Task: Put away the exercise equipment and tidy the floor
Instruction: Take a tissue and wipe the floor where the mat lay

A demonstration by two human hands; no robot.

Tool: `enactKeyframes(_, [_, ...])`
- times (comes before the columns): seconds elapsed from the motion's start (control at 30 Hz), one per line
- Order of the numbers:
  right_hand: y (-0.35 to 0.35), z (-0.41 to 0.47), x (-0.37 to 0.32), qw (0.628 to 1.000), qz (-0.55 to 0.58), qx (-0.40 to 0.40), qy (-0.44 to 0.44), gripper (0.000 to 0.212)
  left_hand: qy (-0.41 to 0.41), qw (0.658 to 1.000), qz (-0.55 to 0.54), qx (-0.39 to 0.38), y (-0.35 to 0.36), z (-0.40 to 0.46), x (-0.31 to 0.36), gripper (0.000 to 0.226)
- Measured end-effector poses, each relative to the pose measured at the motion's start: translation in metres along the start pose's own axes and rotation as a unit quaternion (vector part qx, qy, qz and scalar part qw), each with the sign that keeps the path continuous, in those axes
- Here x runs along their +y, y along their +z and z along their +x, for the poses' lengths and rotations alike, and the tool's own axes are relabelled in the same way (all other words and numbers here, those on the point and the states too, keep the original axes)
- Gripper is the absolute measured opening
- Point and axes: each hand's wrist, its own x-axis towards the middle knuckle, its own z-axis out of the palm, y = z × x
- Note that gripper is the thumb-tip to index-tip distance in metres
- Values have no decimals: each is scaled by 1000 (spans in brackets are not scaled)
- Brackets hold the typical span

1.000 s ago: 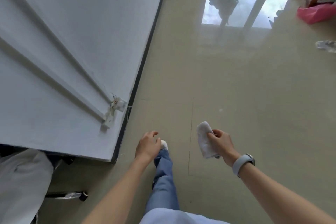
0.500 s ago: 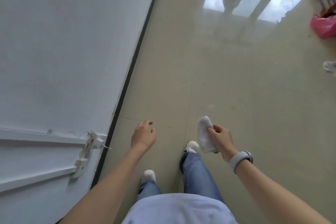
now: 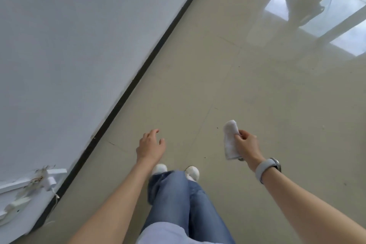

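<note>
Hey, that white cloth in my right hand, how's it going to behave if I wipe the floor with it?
The white cloth droops below the right hand, so it is probably floppy and light. Held by a pinch at one edge, it may bunch when pushed. The glossy floor suggests it would slide easily.

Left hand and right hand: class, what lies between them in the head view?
In the head view, only bare beige floor shows between the empty left hand and the right hand, which holds a white cloth. Below the gap are two white shoes.
</note>
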Motion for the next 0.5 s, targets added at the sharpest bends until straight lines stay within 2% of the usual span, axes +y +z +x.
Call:
enactKeyframes(0.23, [5,158,-61,997,-39,-69,-22,31,-65,996,-63,14,22,112,59,44])
enactKeyframes(0.5, [65,333,-81,986,-126,-93,-56,31,-123,984,-122,36,85,269,95,46])
